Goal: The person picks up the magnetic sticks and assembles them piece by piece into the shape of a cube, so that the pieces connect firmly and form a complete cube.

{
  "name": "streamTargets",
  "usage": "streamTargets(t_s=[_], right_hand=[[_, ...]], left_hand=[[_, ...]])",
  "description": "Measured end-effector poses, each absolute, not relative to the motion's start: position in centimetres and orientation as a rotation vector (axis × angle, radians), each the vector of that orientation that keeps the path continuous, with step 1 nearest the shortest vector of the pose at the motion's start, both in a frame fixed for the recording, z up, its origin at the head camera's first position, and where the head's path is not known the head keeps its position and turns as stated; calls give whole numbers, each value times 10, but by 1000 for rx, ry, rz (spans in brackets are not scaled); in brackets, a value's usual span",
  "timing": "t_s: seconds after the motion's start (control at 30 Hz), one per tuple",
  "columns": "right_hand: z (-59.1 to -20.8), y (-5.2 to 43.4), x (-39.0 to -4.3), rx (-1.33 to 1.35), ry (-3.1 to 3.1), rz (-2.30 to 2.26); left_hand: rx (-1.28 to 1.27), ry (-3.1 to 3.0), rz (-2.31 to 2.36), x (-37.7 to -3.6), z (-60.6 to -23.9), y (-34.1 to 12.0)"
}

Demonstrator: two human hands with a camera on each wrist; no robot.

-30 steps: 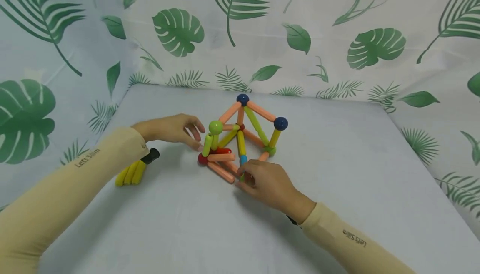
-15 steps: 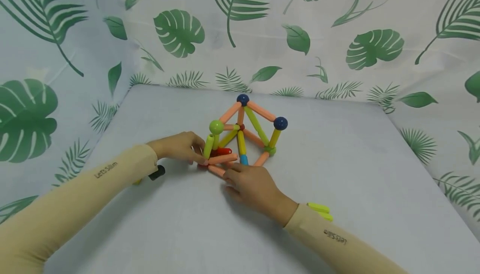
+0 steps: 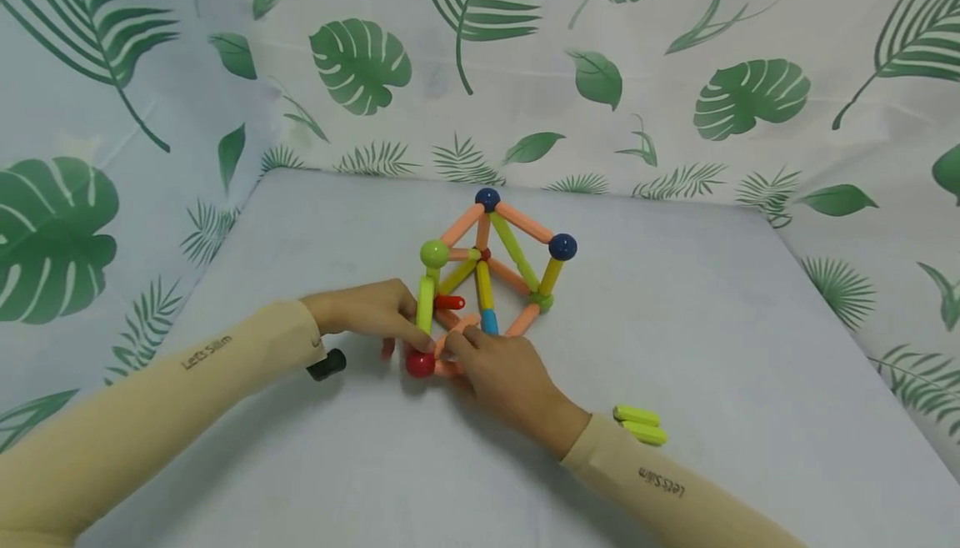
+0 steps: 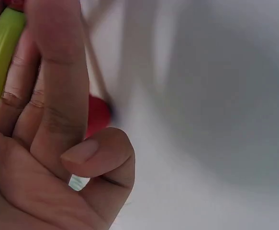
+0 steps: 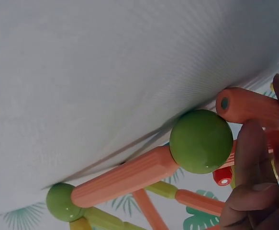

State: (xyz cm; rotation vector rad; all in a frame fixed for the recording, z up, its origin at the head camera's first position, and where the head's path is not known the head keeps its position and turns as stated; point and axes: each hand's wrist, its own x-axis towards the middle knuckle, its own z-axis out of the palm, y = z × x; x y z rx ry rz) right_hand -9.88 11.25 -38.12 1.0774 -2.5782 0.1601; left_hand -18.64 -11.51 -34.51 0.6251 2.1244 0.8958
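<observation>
Head view: both hands are working the near-left corner of the magnetic rod-and-ball frame [image 3: 491, 268], which is sitting mid-table on the pale grey tablecloth [image 3: 712, 348]. The left hand [image 3: 371, 313] is pinching the upright lime-green plastic rod [image 3: 425, 304], fingers curled round it; the left wrist view is confirming that grip, with the glossy red ball [image 3: 420, 363] showing just past the fingertips. The right hand [image 3: 495, 373] is coming in from 5 o'clock, fingers curled onto a short orange plastic rod [image 3: 457, 333] beside that red ball. I can't tell how firm that grip is.

Risks, my read:
- The red ball is looking loose at the foot of the green rod. A sideways nudge and it's rolling away or snapping onto the wrong rod end.
- The left hand is steadying one upright only. Too much pull there and the lime-green ball [image 3: 433, 253] at its top is likely popping off, taking the orange top rods and the dark blue apex ball [image 3: 487, 198] with it.
- The right wrist is passing close to two spare yellow-green rods [image 3: 640, 424] at 4 o'clock; a sleeve could be dragging them.
- A black-tipped piece [image 3: 327, 364] is lying just under the left cuff, same snag risk.
</observation>
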Motion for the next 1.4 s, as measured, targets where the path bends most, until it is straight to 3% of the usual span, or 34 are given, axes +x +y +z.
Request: streamTargets(t_s=[0.23,0.57,0.87,1.1,1.4], right_hand=[[-378,121,-89,982,-2631,263],[-352,142,-86,787,-2736,663],[-334,158,-105,797,-2749,1137],[-331,165,-114,818,-2760,1133],[-334,169,-116,774,-2767,1145]], left_hand=[[612,1990,1065,-174,-335,-104],[791,1975,1138,-171,-300,-90],[1197,2533,944,-173,-268,-72],[1500,2689,737,-185,-262,-63],[1541,2538,659,-199,-260,-58]])
